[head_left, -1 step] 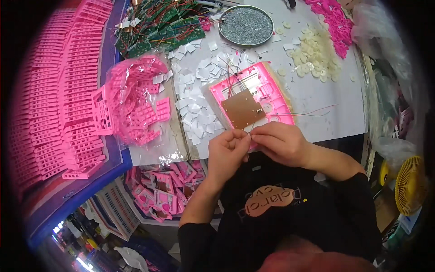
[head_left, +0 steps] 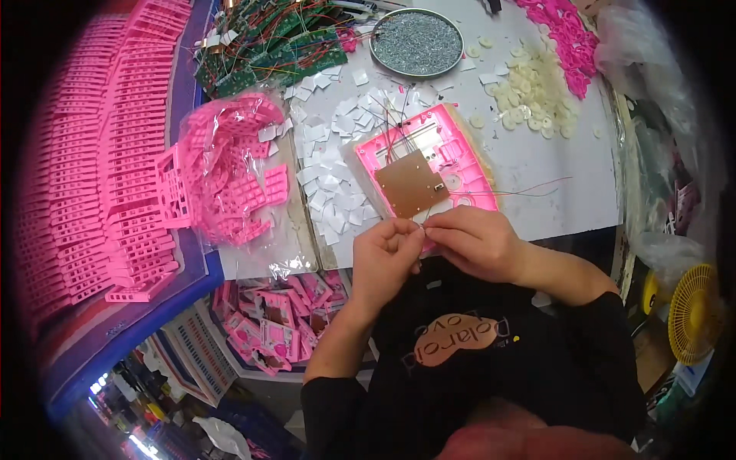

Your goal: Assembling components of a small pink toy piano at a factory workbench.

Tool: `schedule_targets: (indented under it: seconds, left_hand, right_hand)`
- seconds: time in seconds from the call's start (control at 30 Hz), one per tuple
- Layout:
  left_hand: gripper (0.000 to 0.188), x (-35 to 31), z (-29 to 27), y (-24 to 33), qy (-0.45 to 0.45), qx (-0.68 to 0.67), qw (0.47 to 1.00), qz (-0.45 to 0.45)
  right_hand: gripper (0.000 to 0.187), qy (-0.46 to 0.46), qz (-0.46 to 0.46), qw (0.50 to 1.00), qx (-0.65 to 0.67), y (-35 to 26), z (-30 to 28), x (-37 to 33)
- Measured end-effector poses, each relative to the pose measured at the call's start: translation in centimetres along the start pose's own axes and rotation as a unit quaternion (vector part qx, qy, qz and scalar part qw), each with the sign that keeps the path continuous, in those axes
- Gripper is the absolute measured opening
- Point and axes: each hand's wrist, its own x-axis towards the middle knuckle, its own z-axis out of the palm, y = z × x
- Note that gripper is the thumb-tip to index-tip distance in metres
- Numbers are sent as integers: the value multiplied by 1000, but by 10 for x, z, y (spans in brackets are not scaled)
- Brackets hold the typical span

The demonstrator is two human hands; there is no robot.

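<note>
At the near edge of the pink plastic housing, my left hand and my right hand meet with their fingertips pinched together. A tiny pale piece shows between the fingertips, too small to name. Over the near left part of the housing lies a brown circuit board, its plain side up. Thin red and dark wires rise from the far side of the board. Another thin red wire trails off to the right across the table.
White square pieces lie scattered left of the housing. Beyond stand a round tin of small screws and green circuit boards. Cream discs and pink parts are at far right. Pink grilles fill the left; a bag of pink parts sits beside them.
</note>
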Motion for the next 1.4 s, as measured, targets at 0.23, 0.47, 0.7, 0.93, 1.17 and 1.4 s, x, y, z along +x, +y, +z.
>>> schedule_targets:
  seconds: [0.23,0.47,0.7,0.93,1.17,1.4]
  left_hand:
    - [13,2,-2,-4,-6,-21,1000,-15]
    - [12,2,-1,-6,-7,-38,999,-9]
    - [10,0,2,-4,15,-19,1000,6]
    - [9,2,2,-9,12,-33,999,24]
    - [8,0,9,-20,28,-22,995,94]
    - [7,-3,22,-18,128,261,900,324]
  right_hand:
    - [25,-2,-15,1000,4,1,2,-2]
    - [23,-18,-7,1000,6,2,4,-5]
    - [23,-10,51,997,59,0,0,3]
    - [22,-25,105,991,84,0,1,4]
    - [16,-42,240,956,165,-6,-6,11]
    - [13,-38,222,965,136,-2,-5,8]
